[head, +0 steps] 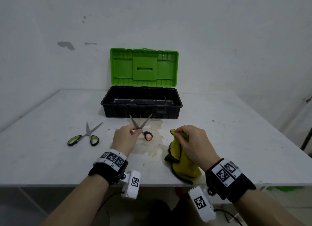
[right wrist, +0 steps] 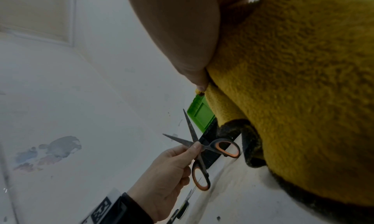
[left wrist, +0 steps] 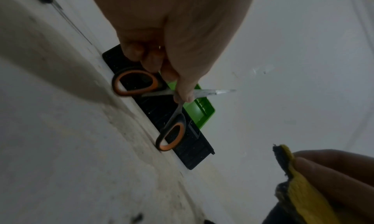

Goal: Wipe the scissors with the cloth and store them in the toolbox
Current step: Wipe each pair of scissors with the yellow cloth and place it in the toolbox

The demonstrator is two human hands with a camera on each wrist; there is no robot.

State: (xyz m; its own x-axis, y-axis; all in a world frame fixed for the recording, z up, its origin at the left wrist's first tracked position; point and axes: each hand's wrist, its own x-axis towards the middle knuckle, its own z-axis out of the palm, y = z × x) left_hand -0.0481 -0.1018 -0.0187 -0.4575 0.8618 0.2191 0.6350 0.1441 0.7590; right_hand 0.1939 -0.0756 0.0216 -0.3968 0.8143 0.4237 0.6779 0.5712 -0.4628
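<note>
My left hand (head: 128, 136) pinches the orange-handled scissors (head: 143, 127) at their pivot, lifted above the table with the blades spread wide and pointing toward the toolbox. In the left wrist view the scissors (left wrist: 172, 115) hang below my fingers; in the right wrist view the scissors (right wrist: 202, 149) sit left of the cloth. My right hand (head: 190, 141) grips the yellow cloth (head: 184, 165), which drapes down onto the table beside the scissors, apart from them. The cloth (right wrist: 303, 83) fills the right wrist view. The toolbox (head: 141, 102) stands open behind, black base, green lid upright.
A second pair of scissors (head: 86, 136), green-handled and partly spread, lies on the white table (head: 50, 149) to the left. A pale stain marks the table under my hands. The wall rises right behind the toolbox. The table's front edge is near my wrists.
</note>
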